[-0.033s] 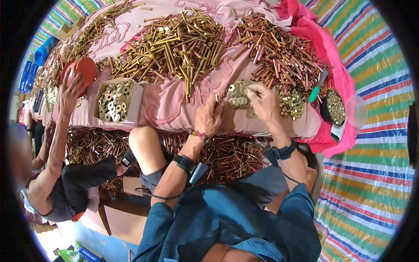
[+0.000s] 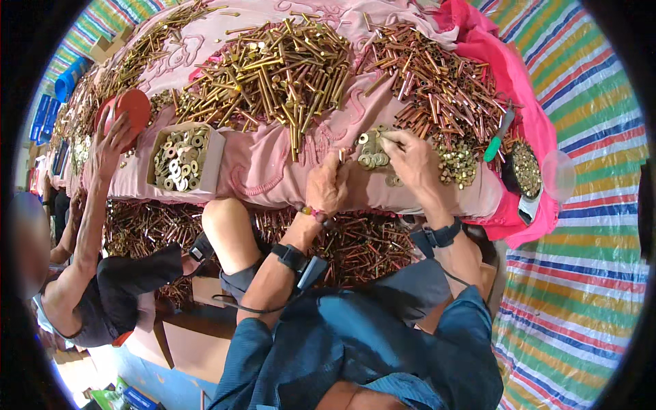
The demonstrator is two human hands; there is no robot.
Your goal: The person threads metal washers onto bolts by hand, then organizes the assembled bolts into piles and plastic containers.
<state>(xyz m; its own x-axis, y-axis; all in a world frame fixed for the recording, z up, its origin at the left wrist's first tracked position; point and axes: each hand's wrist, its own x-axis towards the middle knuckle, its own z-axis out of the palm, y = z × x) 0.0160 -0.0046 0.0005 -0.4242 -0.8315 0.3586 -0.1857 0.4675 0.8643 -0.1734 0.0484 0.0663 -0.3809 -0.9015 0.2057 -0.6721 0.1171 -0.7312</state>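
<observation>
1. A small copper-coloured metal piece (image 2: 342, 155) stands in the left hand (image 2: 328, 184), its end just visible above the curled fingers; the rest of it is hidden by them. No washer can be seen on this end.
2. The right hand (image 2: 415, 164) has thumb and forefinger brought close together, at the edge of a small heap of flat, round, dull-gold metal washers (image 2: 372, 149). I cannot tell if a washer is pinched there.
3. So this one piece seems to me only partly handled.
4. Around the hands, on the pink patterned cloth (image 2: 266, 162), much loose stock is left: long brass-coloured metal bolts (image 2: 273, 75), copper-coloured metal tubes (image 2: 444, 82) and small gold-coloured metal nuts (image 2: 456, 164).
5. More washers fill an open white cardboard box (image 2: 214, 160). Many reddish metal parts (image 2: 342, 253) lie below; whether these are finished, I cannot tell.
</observation>
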